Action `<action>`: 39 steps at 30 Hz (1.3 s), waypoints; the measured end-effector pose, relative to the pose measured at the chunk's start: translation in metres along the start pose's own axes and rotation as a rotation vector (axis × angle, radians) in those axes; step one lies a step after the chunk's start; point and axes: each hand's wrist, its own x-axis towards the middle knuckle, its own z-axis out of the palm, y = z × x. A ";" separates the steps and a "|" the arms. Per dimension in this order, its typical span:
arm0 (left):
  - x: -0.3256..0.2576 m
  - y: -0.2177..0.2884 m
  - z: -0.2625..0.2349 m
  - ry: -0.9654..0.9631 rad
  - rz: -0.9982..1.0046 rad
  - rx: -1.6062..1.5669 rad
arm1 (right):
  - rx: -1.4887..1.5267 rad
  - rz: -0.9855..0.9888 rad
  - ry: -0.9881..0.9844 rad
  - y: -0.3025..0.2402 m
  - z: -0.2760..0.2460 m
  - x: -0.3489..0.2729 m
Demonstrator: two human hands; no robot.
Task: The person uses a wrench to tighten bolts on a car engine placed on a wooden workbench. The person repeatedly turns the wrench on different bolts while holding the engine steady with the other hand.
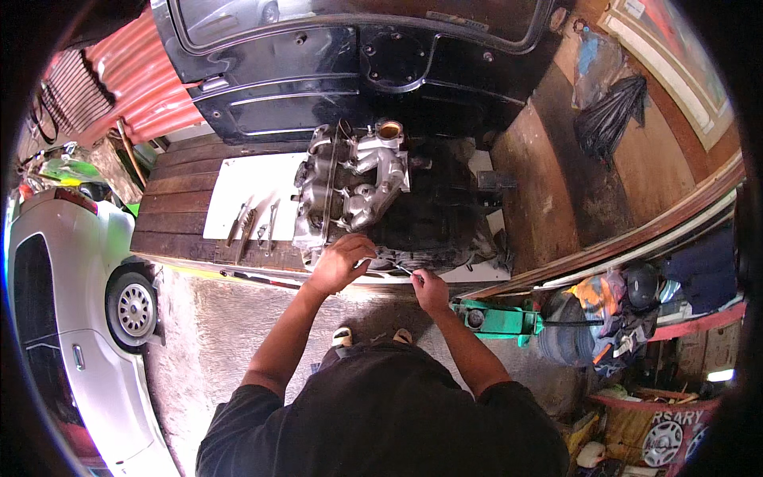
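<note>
An engine with a silvery metal top [350, 179] and a dark, greasy side [429, 211] lies on the workbench in front of me. My left hand [342, 261] is at its near edge, fingers bent and brought close to the thumb; what they grip, if anything, is hidden. To the right, my right hand [431, 290] is closed around the end of a thin metal tool [404, 270], which points left toward the engine's front. Its far end and exact kind are unclear. Several hand tools, among them a wrench [272, 226], lie left of the engine on a white sheet [250, 183].
The wooden bench [171, 195] backs onto a dark vehicle door panel [278, 71]. A green floor jack [501, 320] stands by my right arm, near tyres [566, 330]. A silver car [79, 318] is parked at left. Black plastic bags [610, 119] hang at right.
</note>
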 end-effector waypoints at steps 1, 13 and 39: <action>0.004 0.002 -0.003 0.009 0.016 0.006 | 0.006 -0.027 0.018 0.003 0.000 0.005; 0.004 0.000 0.005 0.129 -0.078 0.135 | 0.005 -0.127 -0.095 0.008 -0.013 0.023; -0.001 0.003 0.015 0.382 -0.306 0.064 | -0.070 -0.133 -0.334 0.006 -0.029 0.033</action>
